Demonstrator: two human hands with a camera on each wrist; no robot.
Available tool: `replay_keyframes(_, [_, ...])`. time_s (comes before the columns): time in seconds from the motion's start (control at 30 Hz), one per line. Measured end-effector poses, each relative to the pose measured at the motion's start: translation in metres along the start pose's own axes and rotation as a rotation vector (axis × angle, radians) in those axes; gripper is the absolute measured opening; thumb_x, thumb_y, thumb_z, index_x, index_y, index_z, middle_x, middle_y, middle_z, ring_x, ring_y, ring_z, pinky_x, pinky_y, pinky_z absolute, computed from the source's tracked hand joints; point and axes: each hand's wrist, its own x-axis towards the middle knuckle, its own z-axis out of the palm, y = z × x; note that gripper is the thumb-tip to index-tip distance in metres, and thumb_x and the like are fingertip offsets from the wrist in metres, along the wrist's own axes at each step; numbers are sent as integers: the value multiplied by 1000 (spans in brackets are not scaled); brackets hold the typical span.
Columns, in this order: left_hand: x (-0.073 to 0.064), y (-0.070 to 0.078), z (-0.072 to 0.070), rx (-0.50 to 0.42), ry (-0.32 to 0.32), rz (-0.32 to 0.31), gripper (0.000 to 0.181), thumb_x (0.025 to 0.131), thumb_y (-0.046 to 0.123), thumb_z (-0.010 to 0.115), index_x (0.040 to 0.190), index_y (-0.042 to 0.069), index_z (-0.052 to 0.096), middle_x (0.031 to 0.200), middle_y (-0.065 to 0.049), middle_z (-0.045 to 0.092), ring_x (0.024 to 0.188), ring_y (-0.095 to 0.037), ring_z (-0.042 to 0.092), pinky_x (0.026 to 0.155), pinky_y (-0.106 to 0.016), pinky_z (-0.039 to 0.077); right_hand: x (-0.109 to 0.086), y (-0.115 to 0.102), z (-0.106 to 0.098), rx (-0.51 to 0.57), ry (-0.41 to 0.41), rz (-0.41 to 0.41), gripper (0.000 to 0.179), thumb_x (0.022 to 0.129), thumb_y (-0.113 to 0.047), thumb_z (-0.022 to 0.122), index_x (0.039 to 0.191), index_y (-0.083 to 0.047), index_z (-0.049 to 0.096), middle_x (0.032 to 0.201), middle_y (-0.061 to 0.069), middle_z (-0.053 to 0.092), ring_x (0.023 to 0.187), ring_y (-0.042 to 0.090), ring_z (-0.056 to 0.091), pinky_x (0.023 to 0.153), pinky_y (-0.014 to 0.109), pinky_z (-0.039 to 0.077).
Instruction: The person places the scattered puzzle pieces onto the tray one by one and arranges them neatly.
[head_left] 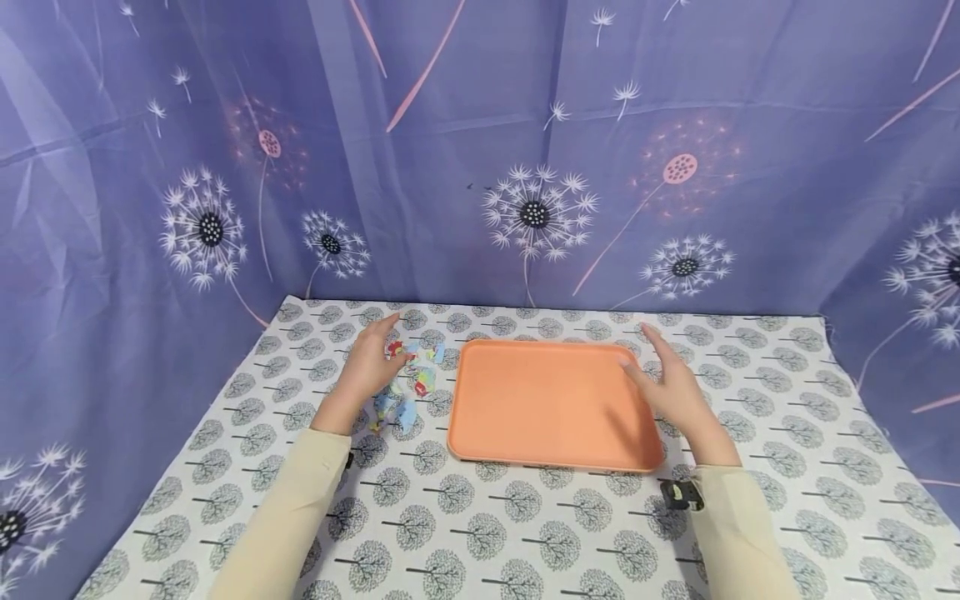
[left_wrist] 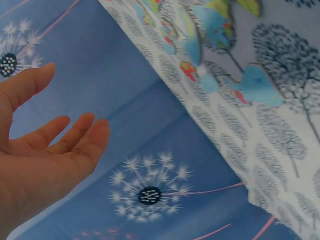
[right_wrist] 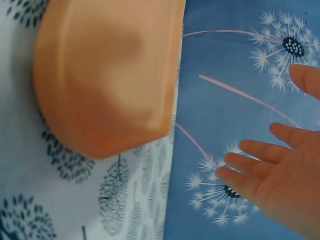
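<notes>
Fingers loosely spread and empty, the left hand (head_left: 367,364) hovers by flat multicoloured pieces (head_left: 423,382), the right hand (head_left: 675,392) by a rectangular orange tray (head_left: 551,408)'s right edge.

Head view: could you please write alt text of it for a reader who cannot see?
A person's open left hand is near small colourful pieces, and the open right hand is near the right edge of an orange tray. Pieces and tray lie on a white tree-print cloth before a purple dandelion-print curtain.
</notes>
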Motion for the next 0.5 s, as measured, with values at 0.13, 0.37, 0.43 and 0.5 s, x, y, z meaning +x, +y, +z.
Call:
replay_keyframes(0.13, [2,-11,0,-37,-28,-68,65,89,9,67,145,-4,35,137,-28,45,125,-44,44,104,-56,42,0,10,-1,77,-40,47,75,99,-42,51,156,-15,9,156,25,16,135,53,24,107,70,26])
replay_keyframes(0.37, [4,-29,1,-131,-83,-191,58,92,9,63,143,-4,38,129,-29,50,113,-41,53,91,-49,51,1,25,-5,230,-123,130,74,100,-37,51,155,-10,9,150,30,25,134,50,31,108,64,30])
replay_keyframes(0.43, [4,-33,1,-160,-101,-229,57,92,8,63,143,-4,39,128,-29,51,112,-41,53,89,-47,53,1,28,-6,267,-141,148,73,100,-38,50,154,-8,11,149,30,29,131,49,36,108,62,32])
replay_keyframes(0.5, [4,-36,1,-186,-119,-263,56,92,8,62,142,-5,40,127,-29,51,110,-40,54,86,-46,54,1,30,-7,294,-153,164,74,99,-41,50,154,-8,13,148,29,33,129,47,41,108,59,34])
